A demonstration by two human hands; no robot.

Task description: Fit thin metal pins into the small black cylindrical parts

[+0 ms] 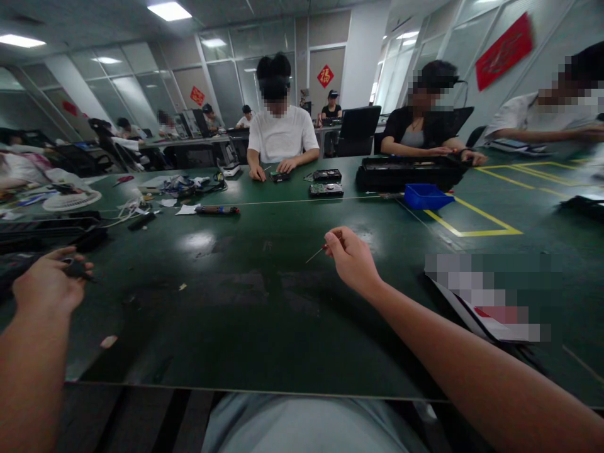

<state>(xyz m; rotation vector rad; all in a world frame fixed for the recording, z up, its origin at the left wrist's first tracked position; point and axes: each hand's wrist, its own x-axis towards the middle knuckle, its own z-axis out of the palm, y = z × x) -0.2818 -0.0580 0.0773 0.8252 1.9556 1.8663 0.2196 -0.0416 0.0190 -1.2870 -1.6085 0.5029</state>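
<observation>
A thin screwdriver (317, 251) with a red handle is pinched between the fingertips (336, 242) of the right hand (352, 259), and its metal tip is pointed to the left, above the middle of the green table (264, 302). A small dark object (76, 268) is gripped by the curled fingers of the left hand (47, 284), close to black trays (47, 233) at the left edge of the table. Farther away, a blue bin (425, 195) and hard drives (326, 182) are seen near a person in a white shirt (282, 135), and a blurred paper (486, 296) is laid to the right.
</observation>
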